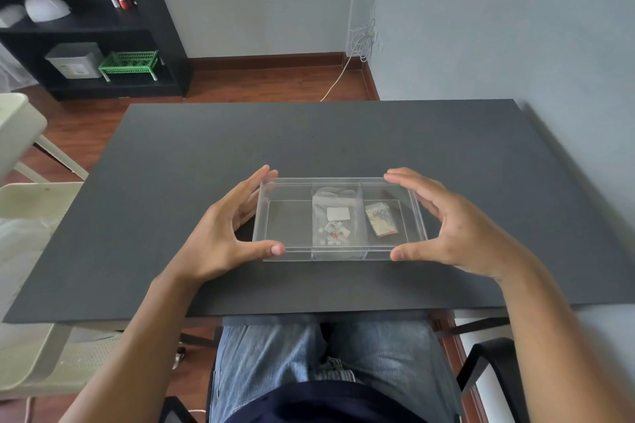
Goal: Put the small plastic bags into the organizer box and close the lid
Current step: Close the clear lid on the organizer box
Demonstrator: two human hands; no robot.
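Note:
A clear plastic organizer box [287, 227] with three compartments rests on the black table [309, 137], its clear lid lying on top. One small plastic bag [334, 216] with a white label and red-and-white bits lies in the middle compartment. A second small bag [380, 223] with gold and red contents lies in the right compartment. The left compartment holds nothing. My left hand [226, 230] grips the box's left end, thumb at the near corner, fingers at the far corner. My right hand [450, 227] grips the right end the same way.
A black shelf unit [86, 24] with a green basket [129, 63] stands at the back left. A pale chair [31, 203] sits left of the table. A white cable [360, 41] hangs by the wall. My lap lies under the table's near edge.

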